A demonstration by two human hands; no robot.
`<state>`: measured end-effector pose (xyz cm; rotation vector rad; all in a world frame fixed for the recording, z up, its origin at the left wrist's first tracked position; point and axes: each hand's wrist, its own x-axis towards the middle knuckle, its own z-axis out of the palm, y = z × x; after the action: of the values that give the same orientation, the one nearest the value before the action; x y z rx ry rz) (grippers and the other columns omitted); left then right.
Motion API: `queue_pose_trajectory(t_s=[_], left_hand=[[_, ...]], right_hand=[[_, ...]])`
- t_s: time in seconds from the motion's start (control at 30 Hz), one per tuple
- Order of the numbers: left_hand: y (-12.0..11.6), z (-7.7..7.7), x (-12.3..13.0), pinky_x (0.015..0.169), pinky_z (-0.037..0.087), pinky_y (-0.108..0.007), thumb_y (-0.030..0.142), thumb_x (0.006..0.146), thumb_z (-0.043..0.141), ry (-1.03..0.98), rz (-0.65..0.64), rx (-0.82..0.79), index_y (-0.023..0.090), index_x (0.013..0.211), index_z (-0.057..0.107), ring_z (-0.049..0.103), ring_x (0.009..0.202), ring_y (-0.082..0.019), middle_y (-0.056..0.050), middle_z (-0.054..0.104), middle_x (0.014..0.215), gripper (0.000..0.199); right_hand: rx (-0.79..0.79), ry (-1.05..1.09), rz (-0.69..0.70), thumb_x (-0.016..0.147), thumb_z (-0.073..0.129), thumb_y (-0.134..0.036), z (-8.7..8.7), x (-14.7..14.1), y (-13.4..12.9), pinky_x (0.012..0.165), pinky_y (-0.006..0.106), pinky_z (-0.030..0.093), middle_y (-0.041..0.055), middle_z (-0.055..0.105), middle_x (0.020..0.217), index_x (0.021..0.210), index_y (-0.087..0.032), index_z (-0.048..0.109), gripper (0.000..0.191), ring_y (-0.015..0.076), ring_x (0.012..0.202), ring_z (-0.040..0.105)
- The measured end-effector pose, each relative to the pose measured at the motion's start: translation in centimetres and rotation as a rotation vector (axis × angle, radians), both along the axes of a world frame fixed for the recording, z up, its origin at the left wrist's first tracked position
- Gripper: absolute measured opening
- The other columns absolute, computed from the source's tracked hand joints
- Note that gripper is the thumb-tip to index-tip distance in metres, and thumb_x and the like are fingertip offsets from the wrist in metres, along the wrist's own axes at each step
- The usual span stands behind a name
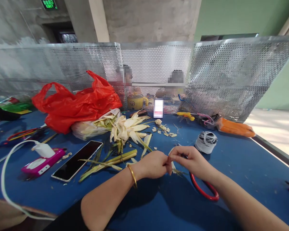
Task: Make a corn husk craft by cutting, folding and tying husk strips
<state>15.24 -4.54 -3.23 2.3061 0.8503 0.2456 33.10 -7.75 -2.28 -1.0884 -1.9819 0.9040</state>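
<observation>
My left hand (154,165), with a gold bangle at the wrist, is closed in a pinch over the blue table. My right hand (191,161) meets it fingertip to fingertip, also pinching. Between them shows a small pale piece of corn husk (174,167), its greenish end sticking out below; the fingers hide most of it. Beneath my right hand lies a pair of scissors with red handles (205,192), the blades mostly hidden. Loose pale husks (125,128) and green-yellow stalks (110,163) lie left of and beyond my hands.
White-and-grey yarn (205,142) stands beyond my right hand. A phone (78,160), a magenta power strip (43,162) with white charger and cable, and a red plastic bag (79,102) lie left. An orange packet (236,127) and yellow glue gun (186,115) sit before the perforated metal screen (231,70).
</observation>
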Motion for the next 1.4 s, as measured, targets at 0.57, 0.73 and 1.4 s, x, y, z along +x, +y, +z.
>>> queue_pose_trajectory(t_s=[0.57,0.73,1.4], left_hand=[[0.3,-0.6,1.0,0.041,0.028,-0.019,0.030,0.068,0.068,-0.815,0.485,-0.869,0.013,0.067,0.059,0.038,0.041,-0.004,0.006,0.047,0.051,0.019],[0.2,-1.0,1.4,0.042,0.034,-0.018,0.025,0.065,0.069,-0.817,0.546,-1.029,0.014,0.064,0.057,0.040,0.042,-0.004,0.005,0.047,0.051,0.016],[0.4,-1.5,1.7,0.058,0.048,-0.022,0.021,0.069,0.073,-0.869,0.746,-1.176,0.010,0.078,0.071,0.062,0.066,-0.013,-0.005,0.068,0.074,0.014]], right_hand=[[-0.323,0.770,-0.234,0.076,0.071,-0.040,-2.0,-2.0,-0.1,0.065,0.025,0.052,0.0009,0.067,0.070,0.072,-0.018,0.059,0.025,0.0132,0.064,0.065],[-0.086,0.493,-0.191,0.082,0.063,-0.047,-2.2,-2.0,-0.1,0.064,0.027,0.050,-0.0004,0.063,0.066,0.071,-0.018,0.059,0.030,0.0137,0.063,0.061],[-0.035,0.190,-0.314,0.086,0.053,-0.041,-3.4,-0.9,1.1,0.059,0.026,0.043,-0.0011,0.059,0.060,0.075,-0.019,0.060,0.026,0.0142,0.059,0.056]])
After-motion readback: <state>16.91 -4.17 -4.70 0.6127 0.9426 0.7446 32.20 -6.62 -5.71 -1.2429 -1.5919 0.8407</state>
